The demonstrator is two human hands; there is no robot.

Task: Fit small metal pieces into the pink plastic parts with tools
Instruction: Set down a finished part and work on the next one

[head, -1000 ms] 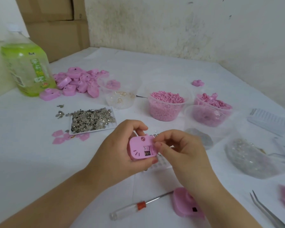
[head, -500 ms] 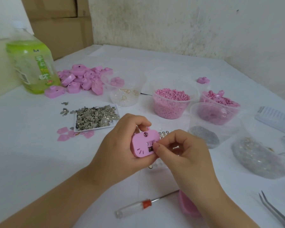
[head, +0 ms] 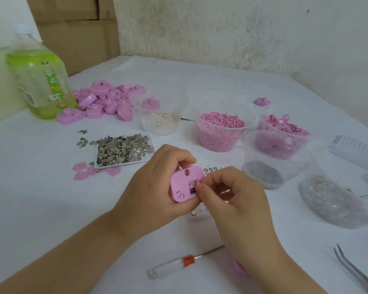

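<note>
My left hand (head: 155,187) grips a pink plastic part (head: 183,184) from below and behind, its face with a small dark opening turned up. My right hand (head: 236,200) has its thumb and forefinger pinched together at that opening; whatever small piece is between them is hidden. A white tray of small metal pieces (head: 121,150) lies to the left of my hands. A screwdriver with a clear handle (head: 179,264) lies on the table near me. Tweezers (head: 357,272) lie at the lower right. A heap of pink parts (head: 106,100) sits at the back left.
A green bottle (head: 38,79) stands at the far left. Clear tubs stand behind my hands: one with rings (head: 157,115), one with pink granules (head: 219,130), others with pink bits (head: 283,128) and grey bits (head: 263,172). A clear bag (head: 336,200) lies right. Another pink part (head: 238,266) lies under my right wrist.
Both hands with the pink part have stayed together while the view shifted. My right fingertips have closed in on the part's opening and the part has tilted slightly.
</note>
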